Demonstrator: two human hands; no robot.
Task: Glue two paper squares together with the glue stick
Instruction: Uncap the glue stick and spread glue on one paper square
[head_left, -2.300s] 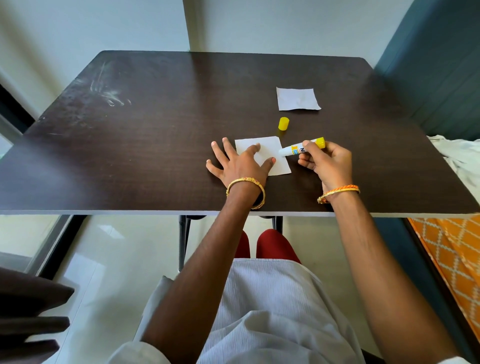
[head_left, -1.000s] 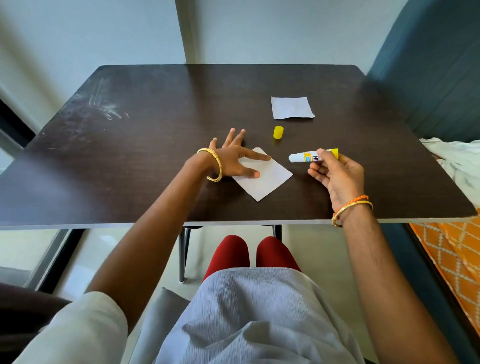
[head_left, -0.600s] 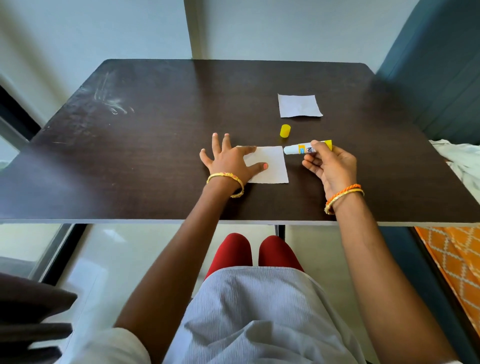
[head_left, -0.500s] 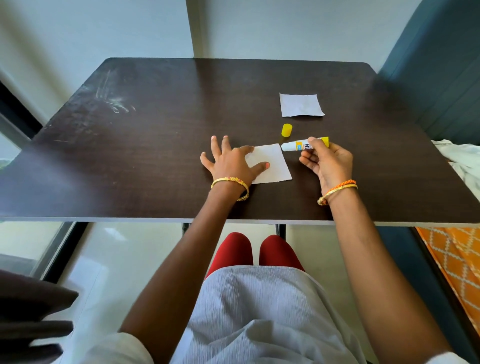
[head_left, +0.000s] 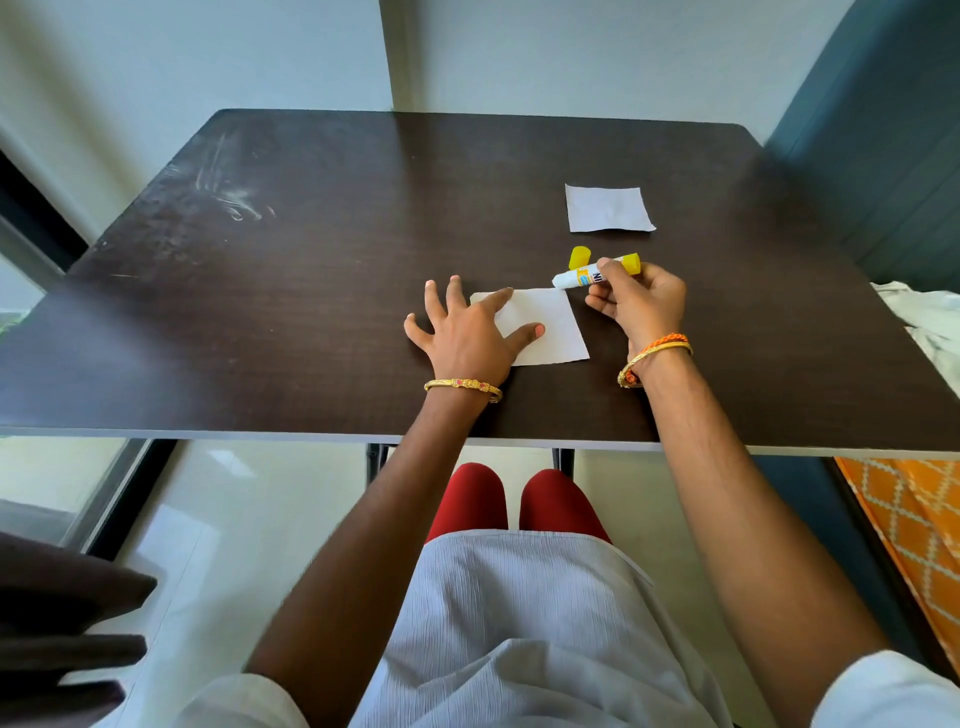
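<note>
A white paper square (head_left: 550, 327) lies flat on the dark table (head_left: 311, 291), near the front edge. My left hand (head_left: 462, 332) rests on its left part with fingers spread, thumb and forefinger pressing the paper. My right hand (head_left: 636, 301) grips an uncapped glue stick (head_left: 592, 273), white with a yellow end, its tip pointing left just above the paper's far right corner. The yellow cap (head_left: 579, 257) lies on the table behind the stick. A second white paper square (head_left: 608, 208) lies farther back to the right.
A teal wall or panel (head_left: 883, 156) stands close to the table's right side. White cloth (head_left: 930, 322) and an orange patterned fabric (head_left: 909, 519) lie to the right. My knees (head_left: 514, 499) are under the front edge. Dark furniture (head_left: 52, 623) sits lower left.
The near paper was turned askew, then squared again under my left hand. My right hand has brought the glue stick's tip to the paper's far right corner.
</note>
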